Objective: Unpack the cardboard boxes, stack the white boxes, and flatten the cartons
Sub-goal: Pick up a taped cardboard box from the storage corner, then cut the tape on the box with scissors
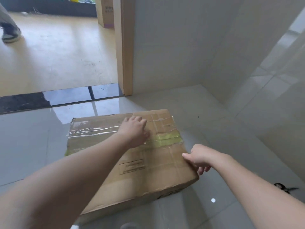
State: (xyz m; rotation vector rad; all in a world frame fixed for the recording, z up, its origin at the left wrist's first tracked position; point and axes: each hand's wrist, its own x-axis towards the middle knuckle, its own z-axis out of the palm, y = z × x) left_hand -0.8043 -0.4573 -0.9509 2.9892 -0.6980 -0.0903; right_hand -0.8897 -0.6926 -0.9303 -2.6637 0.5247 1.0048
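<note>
A flat brown cardboard box [102, 142] lies on the glossy floor, sealed along its middle seam with clear and yellow-green tape [166, 138]. My left hand [134, 129] lies on top of the box at the taped seam, fingers curled onto the tape. My right hand [198, 158] is at the box's right edge, thumb on the top face and fingers curled down over the side. No white boxes are in sight.
A wooden door frame [125, 47] and a white tiled wall stand behind the box. Through the doorway are a tan floor, another cardboard carton [105, 12] and another person's shoe [10, 34]. A dark object [284, 188] lies on the floor at right.
</note>
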